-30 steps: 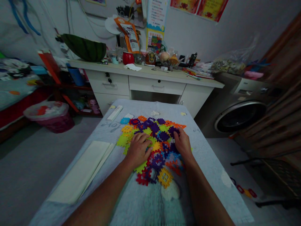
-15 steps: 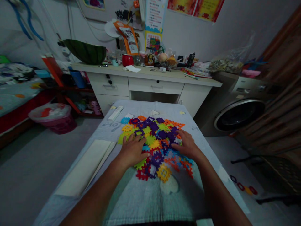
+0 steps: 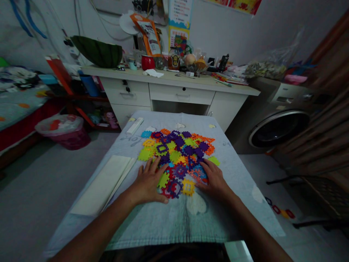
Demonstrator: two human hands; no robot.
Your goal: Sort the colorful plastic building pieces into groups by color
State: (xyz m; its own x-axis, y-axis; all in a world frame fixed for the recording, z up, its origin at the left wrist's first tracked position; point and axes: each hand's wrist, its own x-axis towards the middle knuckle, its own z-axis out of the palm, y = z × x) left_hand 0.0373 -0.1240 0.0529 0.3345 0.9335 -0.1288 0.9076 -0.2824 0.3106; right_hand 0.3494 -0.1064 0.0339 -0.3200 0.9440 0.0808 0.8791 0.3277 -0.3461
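A heap of coloured interlocking plastic tiles (image 3: 178, 153), purple, green, orange, yellow, red and blue, lies on a table covered with a pale blue cloth (image 3: 169, 218). My left hand (image 3: 147, 182) rests flat with its fingers spread at the heap's near left edge, touching green and red tiles. My right hand (image 3: 214, 178) lies flat with fingers stretched out at the near right edge, touching orange and blue tiles. Neither hand grips a tile. A yellow window-shaped tile (image 3: 188, 186) sits between the two hands.
A folded white sheet (image 3: 102, 185) lies on the cloth's left side. Beyond stands a cluttered white desk (image 3: 174, 92) with a halved watermelon (image 3: 98, 54). A washing machine (image 3: 278, 123) is at the right, a bagged pink bin (image 3: 64, 131) and a bed at the left.
Both hands have slid toward me from the middle of the heap to its near edge, drawing the tiles into a tighter pile. The view tilted slightly.
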